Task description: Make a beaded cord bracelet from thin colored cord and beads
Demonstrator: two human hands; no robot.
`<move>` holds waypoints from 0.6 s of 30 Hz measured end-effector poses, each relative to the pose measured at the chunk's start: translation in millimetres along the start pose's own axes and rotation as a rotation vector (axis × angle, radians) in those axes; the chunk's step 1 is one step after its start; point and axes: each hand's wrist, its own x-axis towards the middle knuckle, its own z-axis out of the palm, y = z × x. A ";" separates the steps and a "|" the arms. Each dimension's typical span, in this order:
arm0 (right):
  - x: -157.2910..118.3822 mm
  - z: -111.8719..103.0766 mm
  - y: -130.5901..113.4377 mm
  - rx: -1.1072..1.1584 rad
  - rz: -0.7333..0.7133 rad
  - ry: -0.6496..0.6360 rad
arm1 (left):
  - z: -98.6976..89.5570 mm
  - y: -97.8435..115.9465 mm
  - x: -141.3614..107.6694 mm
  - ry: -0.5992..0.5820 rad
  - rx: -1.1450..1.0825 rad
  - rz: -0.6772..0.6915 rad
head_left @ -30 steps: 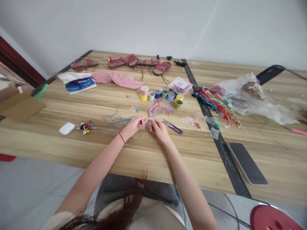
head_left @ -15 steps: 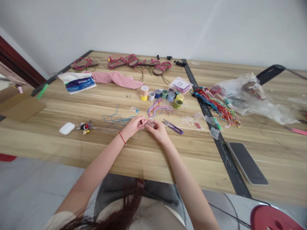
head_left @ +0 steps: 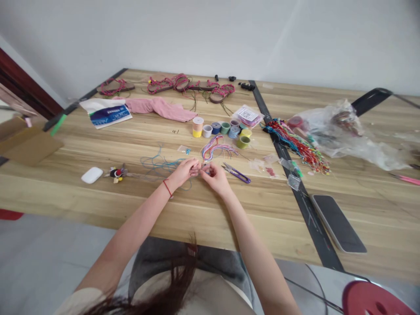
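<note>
My left hand (head_left: 188,171), with a red string bracelet (head_left: 168,188) at its wrist, is closed in a pinch over the table. Fingertip to fingertip with it, my right hand (head_left: 215,177) also pinches. Thin cord shows between the fingers; its finer details are too small to make out. Loose blue cords (head_left: 160,164) spread on the wood left of my left hand. A bundle of pink, white and purple cords (head_left: 215,148) lies just beyond the fingertips. Purple-handled thread snips (head_left: 236,173) rest to the right of my right hand.
Several thread spools (head_left: 215,127) stand behind the cord bundle. Small bead bags (head_left: 271,170), a phone (head_left: 337,223) and colourful braided cords (head_left: 298,146) are to the right. On the left are a white case (head_left: 92,175) and a small doll charm (head_left: 117,173).
My fingers have shifted slightly while staying pinched close together. Everything on the table stays where it was.
</note>
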 end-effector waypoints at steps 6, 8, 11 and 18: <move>-1.7 0.6 1.5 0.028 -0.023 -0.080 | -6.5 -2.8 2.2 -0.030 0.035 -0.021; -2.4 1.1 1.5 0.023 -0.016 -0.090 | -8.7 -3.7 2.7 -0.035 0.035 -0.024; -2.5 1.8 2.4 0.010 -0.013 -0.087 | -9.3 -4.4 2.6 -0.041 0.014 -0.025; -2.2 0.9 4.0 -0.037 -0.031 -0.163 | -7.0 -5.0 2.4 -0.070 -0.009 -0.069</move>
